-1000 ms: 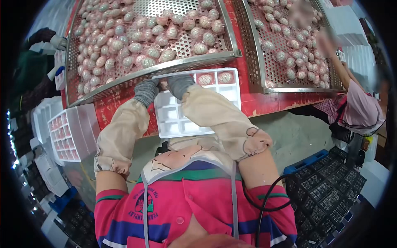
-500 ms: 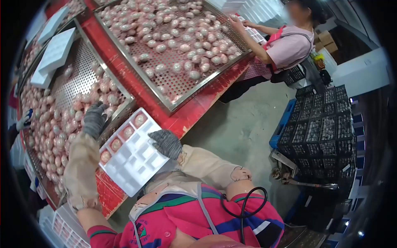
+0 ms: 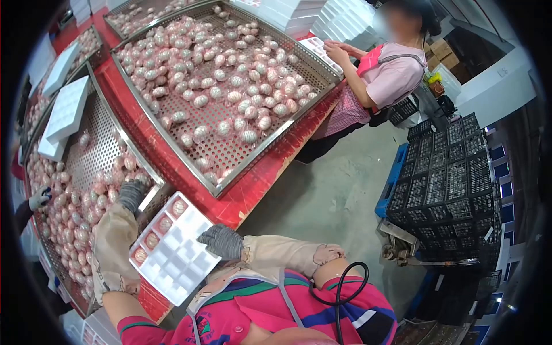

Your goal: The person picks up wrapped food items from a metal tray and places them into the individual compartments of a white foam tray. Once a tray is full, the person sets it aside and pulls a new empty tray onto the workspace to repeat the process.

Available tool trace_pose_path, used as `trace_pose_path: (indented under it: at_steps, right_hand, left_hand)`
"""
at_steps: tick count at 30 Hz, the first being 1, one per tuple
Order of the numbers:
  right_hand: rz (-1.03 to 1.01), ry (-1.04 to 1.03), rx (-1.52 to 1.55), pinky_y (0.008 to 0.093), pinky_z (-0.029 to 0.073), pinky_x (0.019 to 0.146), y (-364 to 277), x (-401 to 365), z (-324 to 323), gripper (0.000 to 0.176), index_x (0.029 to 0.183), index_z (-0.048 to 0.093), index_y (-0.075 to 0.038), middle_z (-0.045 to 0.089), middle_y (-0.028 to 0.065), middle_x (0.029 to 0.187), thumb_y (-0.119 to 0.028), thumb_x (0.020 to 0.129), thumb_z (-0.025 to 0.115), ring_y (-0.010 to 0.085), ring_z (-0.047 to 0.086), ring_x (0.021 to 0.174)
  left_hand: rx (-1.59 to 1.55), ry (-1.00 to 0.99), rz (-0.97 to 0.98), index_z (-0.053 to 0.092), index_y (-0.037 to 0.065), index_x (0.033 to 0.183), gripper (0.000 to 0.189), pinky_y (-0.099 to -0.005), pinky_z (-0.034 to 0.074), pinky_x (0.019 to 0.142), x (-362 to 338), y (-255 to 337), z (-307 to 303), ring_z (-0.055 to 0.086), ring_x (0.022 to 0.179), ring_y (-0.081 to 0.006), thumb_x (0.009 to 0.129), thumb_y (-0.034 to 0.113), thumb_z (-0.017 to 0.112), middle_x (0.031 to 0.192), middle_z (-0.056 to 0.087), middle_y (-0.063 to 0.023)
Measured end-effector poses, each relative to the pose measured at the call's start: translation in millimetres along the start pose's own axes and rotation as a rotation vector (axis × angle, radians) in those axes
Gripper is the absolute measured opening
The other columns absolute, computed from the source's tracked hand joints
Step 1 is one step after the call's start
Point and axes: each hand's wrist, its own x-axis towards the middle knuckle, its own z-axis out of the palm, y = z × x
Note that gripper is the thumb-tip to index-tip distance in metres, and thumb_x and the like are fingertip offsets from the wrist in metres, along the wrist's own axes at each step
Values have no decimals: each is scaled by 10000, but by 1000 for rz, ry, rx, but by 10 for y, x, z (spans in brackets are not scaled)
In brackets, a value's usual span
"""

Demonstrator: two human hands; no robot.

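My right hand (image 3: 221, 241), in a grey knitted glove, grips the right edge of a white plastic egg tray (image 3: 187, 252). One row of the tray, along its upper left side, holds several film-wrapped eggs (image 3: 152, 240); its other pockets hold none. My left hand (image 3: 132, 195), gloved alike, reaches over the rim of a perforated metal bin (image 3: 103, 126) among loose wrapped eggs (image 3: 80, 201). Its fingertips are hidden there, and whether they hold an egg does not show.
A second perforated bin (image 3: 190, 146) of wrapped eggs lies on the red table (image 3: 247, 195). A co-worker (image 3: 397, 75) stands across at a white tray. Another gloved hand (image 3: 40, 198) is at far left. Stacked black crates (image 3: 443, 184) stand on a blue pallet (image 3: 391, 178).
My view has shifted. My left hand has drawn back slightly toward the near corner of the bin, its fingers less visible. My right hand still holds the egg tray, with the same row filled.
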Motion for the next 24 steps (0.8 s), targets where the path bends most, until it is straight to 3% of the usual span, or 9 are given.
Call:
trace_pose_path:
  at_steps: [6, 10, 13, 15, 17, 18, 19, 20, 24]
  right_hand:
    - [-212, 90, 104, 407, 436, 726, 281, 20, 52, 333, 1031, 607, -99, 599, 65, 875, -220, 721, 622, 260, 572, 804]
    - [-200, -42, 128, 417, 435, 707, 348, 67, -68, 323, 1022, 606, -106, 579, 90, 844, -243, 730, 620, 281, 562, 777]
    - [-213, -71, 215, 399, 462, 834, 487, 135, -193, 320, 1136, 588, -87, 613, 107, 1002, -204, 839, 583, 265, 579, 947]
    - [-373, 129, 201, 381, 446, 941, 727, 44, -144, 328, 1205, 542, -35, 581, 115, 1153, -176, 910, 536, 243, 556, 1072]
    - [104, -192, 1271, 354, 435, 944, 1216, -254, 221, 407, 1287, 435, 5, 520, 103, 1240, -218, 947, 442, 228, 502, 1132]
    - [-472, 131, 1179, 331, 428, 938, 1426, -324, 402, 419, 1278, 443, -4, 520, 121, 1233, -236, 930, 462, 233, 490, 1137]
    - [-316, 38, 244, 367, 426, 938, 776, -42, -719, 501, 1276, 447, -2, 508, 171, 1254, -224, 845, 572, 291, 531, 1094]
    - [166, -142, 464, 342, 488, 821, 580, 219, -857, 297, 1096, 602, -39, 613, 141, 1037, -168, 829, 619, 273, 594, 936]
    - [22, -86, 319, 368, 498, 785, 751, 191, -759, 245, 1047, 628, -56, 637, 136, 971, -151, 821, 627, 290, 617, 880]
  left_hand:
    - [66, 62, 145, 683, 155, 866, 189, -381, 451, 767, -76, -201, 207, 585, 928, -226, 744, 187, 542, 991, 629, -73]
    - [-211, -212, -422, 647, 77, 1031, 263, -339, 502, 749, -229, -570, -216, 612, 866, -209, 790, 102, 545, 935, 640, -121]
    - [-1240, 856, -512, 592, 8, 1119, 244, -302, 513, 780, -728, -1220, 733, 581, 909, -152, 900, 96, 533, 1031, 614, -87]
    - [-1314, 955, -631, 579, -14, 1128, 244, -295, 501, 822, -1138, -729, -226, 577, 923, -154, 901, 69, 544, 1071, 597, -68]
    - [-1057, 844, -483, 576, -1, 1105, 229, -293, 497, 798, -1501, -183, -911, 583, 874, -168, 885, 59, 558, 1039, 578, -52]
    - [-863, 718, -438, 577, 14, 1066, 193, -279, 490, 731, -1464, 357, -1670, 579, 810, -161, 888, 78, 543, 987, 567, -63]
    - [-1680, 838, -911, 576, 11, 1026, 164, -272, 474, 679, -1419, 778, -1695, 564, 764, -141, 892, 81, 513, 920, 565, -67]
    - [-1554, 773, -822, 585, 13, 1010, 159, -276, 461, 644, -1436, 1008, -1561, 563, 715, -136, 898, 112, 531, 821, 574, -49]
    - [-1991, 445, -1013, 604, 39, 947, 159, -226, 434, 501, -1303, 1896, -1034, 535, 575, -85, 876, 180, 596, 732, 599, -24]
